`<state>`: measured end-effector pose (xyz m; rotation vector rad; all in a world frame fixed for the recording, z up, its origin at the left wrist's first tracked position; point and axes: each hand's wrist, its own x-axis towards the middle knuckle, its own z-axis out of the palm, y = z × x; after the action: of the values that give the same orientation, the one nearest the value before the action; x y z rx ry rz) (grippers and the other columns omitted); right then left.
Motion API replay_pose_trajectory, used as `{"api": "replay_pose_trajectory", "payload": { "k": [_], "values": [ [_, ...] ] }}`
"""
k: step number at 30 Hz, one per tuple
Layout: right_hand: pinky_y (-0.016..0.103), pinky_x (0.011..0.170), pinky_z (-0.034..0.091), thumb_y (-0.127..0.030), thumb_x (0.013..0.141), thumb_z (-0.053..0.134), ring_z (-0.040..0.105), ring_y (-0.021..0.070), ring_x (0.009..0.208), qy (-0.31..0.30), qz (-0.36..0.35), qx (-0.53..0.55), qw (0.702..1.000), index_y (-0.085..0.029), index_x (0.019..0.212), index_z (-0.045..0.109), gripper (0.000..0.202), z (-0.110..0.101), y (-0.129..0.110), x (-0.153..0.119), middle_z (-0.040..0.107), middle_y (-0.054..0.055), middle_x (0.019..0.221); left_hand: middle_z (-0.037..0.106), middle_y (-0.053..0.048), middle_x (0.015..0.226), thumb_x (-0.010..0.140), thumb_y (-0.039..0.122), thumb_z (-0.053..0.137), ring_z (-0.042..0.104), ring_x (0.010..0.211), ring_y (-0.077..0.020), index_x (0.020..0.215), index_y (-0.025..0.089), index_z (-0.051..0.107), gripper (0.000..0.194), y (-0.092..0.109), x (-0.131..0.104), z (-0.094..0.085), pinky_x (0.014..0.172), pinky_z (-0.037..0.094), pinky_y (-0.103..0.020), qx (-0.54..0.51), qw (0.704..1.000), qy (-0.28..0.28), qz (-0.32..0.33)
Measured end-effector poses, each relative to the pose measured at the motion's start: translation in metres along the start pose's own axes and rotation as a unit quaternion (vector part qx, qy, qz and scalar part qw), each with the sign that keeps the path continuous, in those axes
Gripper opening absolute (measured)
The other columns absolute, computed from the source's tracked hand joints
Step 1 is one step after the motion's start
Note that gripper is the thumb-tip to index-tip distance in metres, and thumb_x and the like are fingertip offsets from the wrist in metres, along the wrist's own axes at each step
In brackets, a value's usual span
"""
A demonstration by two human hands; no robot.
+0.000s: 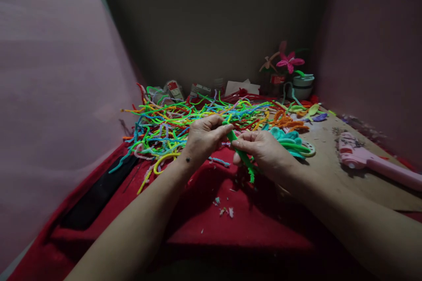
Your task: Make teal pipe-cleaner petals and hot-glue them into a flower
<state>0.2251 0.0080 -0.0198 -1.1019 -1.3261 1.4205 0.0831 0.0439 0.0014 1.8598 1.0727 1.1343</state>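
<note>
A bright green pipe cleaner piece (pixel 244 158) runs slantwise between my hands, its lower end fuzzy and hanging free. My left hand (pixel 206 134) pinches its upper end between thumb and fingers. Lower down, my right hand (pixel 259 147) grips the same piece with thumb and forefinger. Behind my hands spreads a tangled heap of multicoloured pipe cleaners (pixel 178 112). Just beyond my right hand lie teal fuzzy loops (pixel 286 137), next to an orange bundle (pixel 285 120).
A pink trimming tool (pixel 372 160) rests on a brown board (pixel 325 171) at right. A black flat object (pixel 99 197) lies at left on the red cloth (pixel 198 219). Fuzz scraps (pixel 226 211) dot the cloth. A pot (pixel 302 85) with a pink flower (pixel 290 62) stands at the back.
</note>
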Motion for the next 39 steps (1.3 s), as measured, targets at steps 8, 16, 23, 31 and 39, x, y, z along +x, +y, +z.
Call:
{"api": "replay_pose_trajectory", "payload": {
  "k": [8, 16, 23, 31, 39],
  "values": [
    [0.018, 0.035, 0.030, -0.024, 0.072, 0.054, 0.039, 0.0052, 0.033, 0.009, -0.027, -0.081, 0.996, -0.015, 0.049, 0.050, 0.025, 0.006, -0.001, -0.001, 0.054, -0.002, 0.041, 0.042, 0.005, 0.051, 0.077, 0.024, 0.054, 0.037, 0.047, -0.0064, 0.057, 0.016, 0.049, 0.022, -0.009, -0.005, 0.001, 0.049, 0.030, -0.019, 0.308, 0.898, 0.113, 0.294],
    [0.017, 0.034, 0.027, -0.018, 0.069, 0.052, 0.037, 0.0046, 0.031, 0.015, 0.006, -0.017, 1.000, -0.015, 0.054, 0.052, 0.016, 0.007, -0.002, -0.003, 0.053, -0.003, 0.041, 0.050, 0.002, 0.054, 0.080, 0.016, 0.048, 0.044, 0.052, -0.0078, 0.067, 0.016, 0.055, 0.015, -0.003, -0.010, -0.004, 0.053, 0.033, -0.019, 0.382, 0.811, 0.063, 0.437],
    [0.018, 0.035, 0.029, -0.027, 0.072, 0.054, 0.040, 0.0056, 0.032, 0.020, -0.017, -0.022, 0.999, -0.015, 0.051, 0.050, 0.024, 0.007, -0.001, -0.003, 0.054, -0.002, 0.042, 0.047, 0.004, 0.051, 0.075, 0.029, 0.057, 0.039, 0.046, -0.0052, 0.062, 0.015, 0.058, 0.019, 0.002, -0.005, -0.002, 0.049, 0.034, -0.017, 0.161, 0.961, 0.116, 0.195],
    [0.017, 0.033, 0.025, -0.025, 0.072, 0.056, 0.037, 0.0038, 0.030, 0.012, 0.003, 0.014, 1.000, -0.014, 0.050, 0.052, 0.025, 0.004, 0.001, -0.001, 0.053, -0.003, 0.040, 0.050, 0.003, 0.055, 0.066, 0.030, 0.066, 0.040, 0.045, -0.0047, 0.082, 0.013, 0.063, 0.023, 0.010, 0.003, -0.010, 0.043, 0.031, -0.017, -0.065, 0.996, -0.067, -0.013],
    [0.019, 0.042, 0.035, -0.024, 0.068, 0.061, 0.049, 0.0073, 0.039, -0.055, 0.047, 0.177, 0.982, -0.012, 0.058, 0.057, 0.016, 0.001, 0.006, 0.003, 0.058, 0.000, 0.047, 0.043, 0.005, 0.049, 0.071, 0.030, 0.062, 0.035, 0.041, -0.0040, 0.067, 0.013, 0.055, 0.019, 0.002, 0.003, -0.011, 0.040, 0.025, -0.018, -0.089, 0.991, -0.095, -0.026]
  ]
}}
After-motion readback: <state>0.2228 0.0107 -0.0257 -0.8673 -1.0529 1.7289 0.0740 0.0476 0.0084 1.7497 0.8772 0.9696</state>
